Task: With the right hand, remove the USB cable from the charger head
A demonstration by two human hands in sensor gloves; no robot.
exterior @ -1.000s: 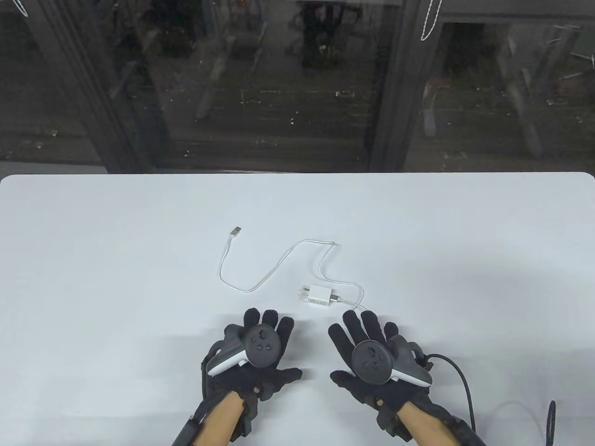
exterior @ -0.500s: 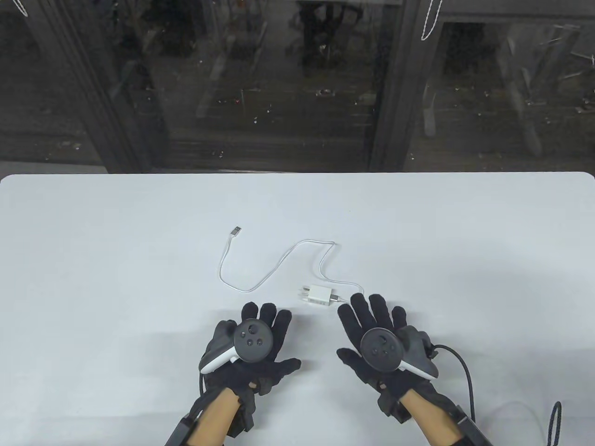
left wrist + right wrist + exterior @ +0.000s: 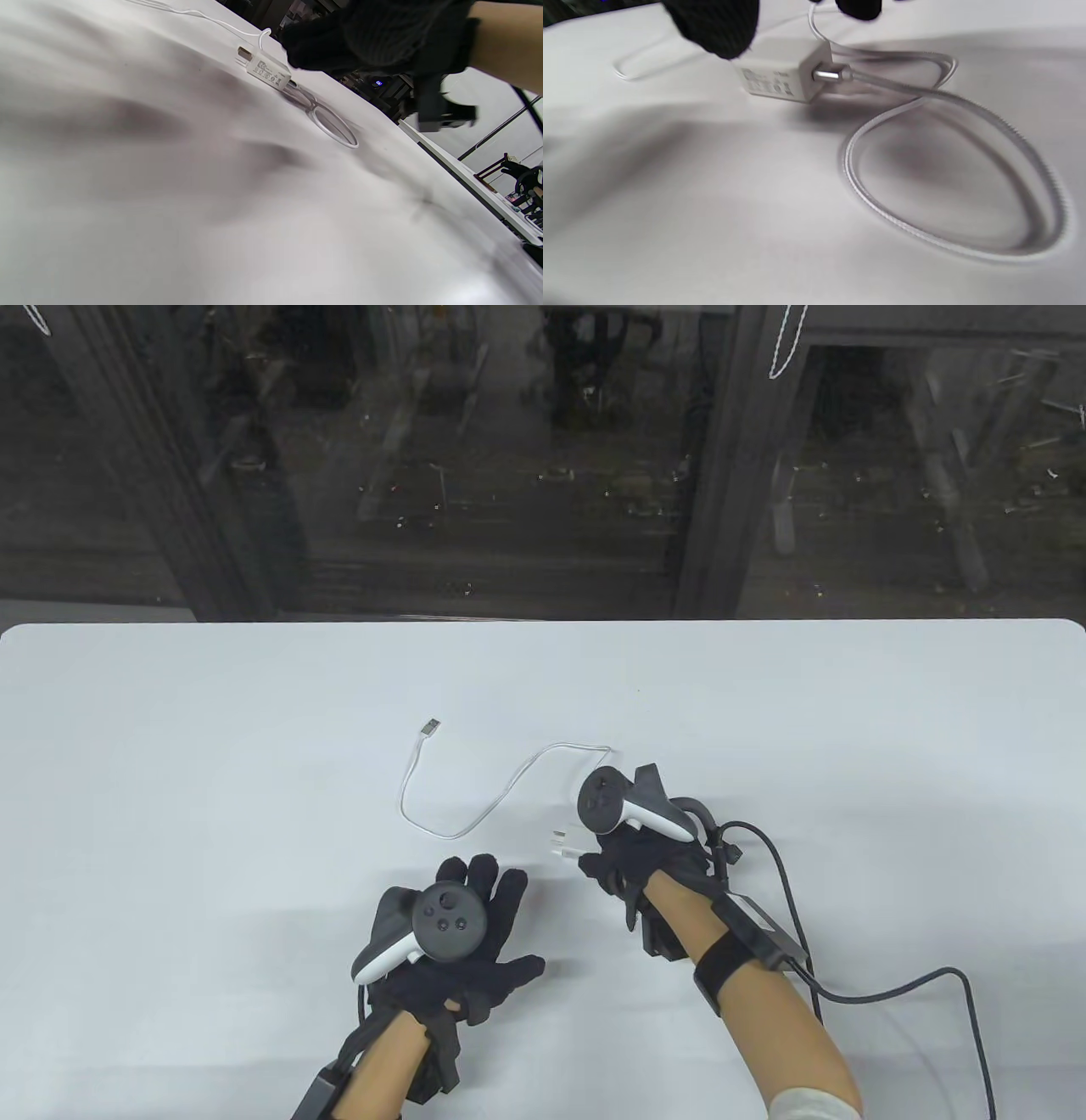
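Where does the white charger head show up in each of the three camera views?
Table view: charger head lies low centre, mostly hidden under the right hand; only its pronged end shows.
Left wrist view: upper middle, below that hand's fingers.
Right wrist view: upper centre, cable plug in its right face.
Shared landmark: the white USB cable looping away from it.

The table view looks down from above the near edge, facing far. The left wrist view looks low across the table (image 3: 169, 212) toward the right. The right wrist view is very near. All three share the charger head (image 3: 780, 78).
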